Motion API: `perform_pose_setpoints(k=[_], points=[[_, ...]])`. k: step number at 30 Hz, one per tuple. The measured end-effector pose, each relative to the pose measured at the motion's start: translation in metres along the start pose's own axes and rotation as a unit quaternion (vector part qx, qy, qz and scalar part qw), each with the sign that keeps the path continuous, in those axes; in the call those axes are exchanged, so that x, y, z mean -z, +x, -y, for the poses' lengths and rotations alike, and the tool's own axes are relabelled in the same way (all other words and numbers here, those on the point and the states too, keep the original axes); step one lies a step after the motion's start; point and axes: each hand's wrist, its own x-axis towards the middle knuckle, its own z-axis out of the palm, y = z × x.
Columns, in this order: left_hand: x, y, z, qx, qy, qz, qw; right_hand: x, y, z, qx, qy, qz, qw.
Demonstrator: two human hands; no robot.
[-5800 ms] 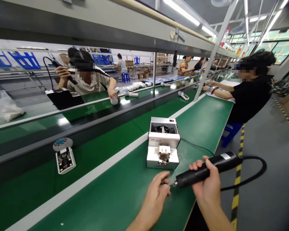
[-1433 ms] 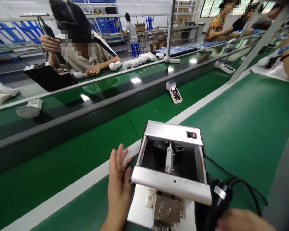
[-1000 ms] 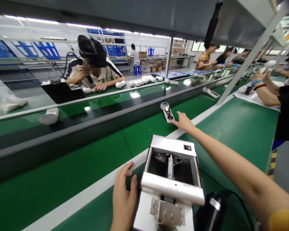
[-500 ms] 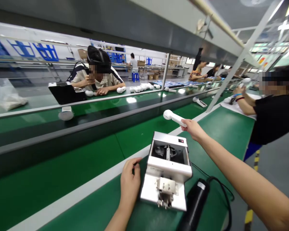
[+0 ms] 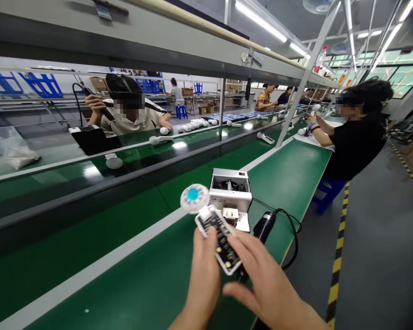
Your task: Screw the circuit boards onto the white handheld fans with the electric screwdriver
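Both hands hold a white handheld device point(image 5: 216, 236) with its open back and exposed circuit board facing up. Its round head point(image 5: 194, 198), with a blue centre, points away to the left. My left hand point(image 5: 203, 282) grips it from below, and my right hand point(image 5: 261, 286) closes over its lower end. Just beyond them stands a silver-and-white screw feeder point(image 5: 230, 192) on the green bench top point(image 5: 289, 174). A black electric screwdriver point(image 5: 263, 227) lies to the feeder's right, with its cable looping off the bench edge. Neither hand touches either one.
A raised conveyor point(image 5: 124, 183) with a grey rail runs along the bench's left side and carries white devices. Co-workers sit across it and at the right. One person in black point(image 5: 356, 146) holds a device. A plastic bag point(image 5: 12, 149) lies far left, and steel posts support the shelf above.
My right hand has brought the white device from the far side of the feeder to just in front of it. My left hand has left the bench and joined it, and the device now shows its circuit board.
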Motion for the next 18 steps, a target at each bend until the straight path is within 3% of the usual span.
perform_pose_setpoints(k=[1, 3, 6, 7, 12, 18], points=[[0.009, -0.002, 0.0, 0.026, 0.004, -0.03, 0.999, -0.003, -0.006, -0.002, -0.023, 0.033, 0.042, 0.998], [0.036, 0.0, -0.003, 0.068, 0.029, -0.061, 0.995, -0.001, -0.016, -0.017, -0.161, 0.11, 0.091, 0.977], [0.079, 0.003, -0.009, 0.093, 0.112, -0.075, 0.986, 0.012, -0.026, -0.056, -0.434, 0.131, 0.108, 0.885], [0.091, 0.003, -0.01, 0.092, 0.146, -0.079, 0.982, 0.014, -0.028, -0.07, -0.468, 0.115, 0.11, 0.869], [0.131, 0.007, -0.012, 0.072, 0.354, -0.028, 0.932, 0.003, -0.024, -0.12, -0.542, 0.069, 0.135, 0.827], [0.148, 0.018, -0.02, -0.033, 0.522, 0.088, 0.848, -0.013, -0.018, -0.143, -0.56, 0.06, 0.18, 0.806]])
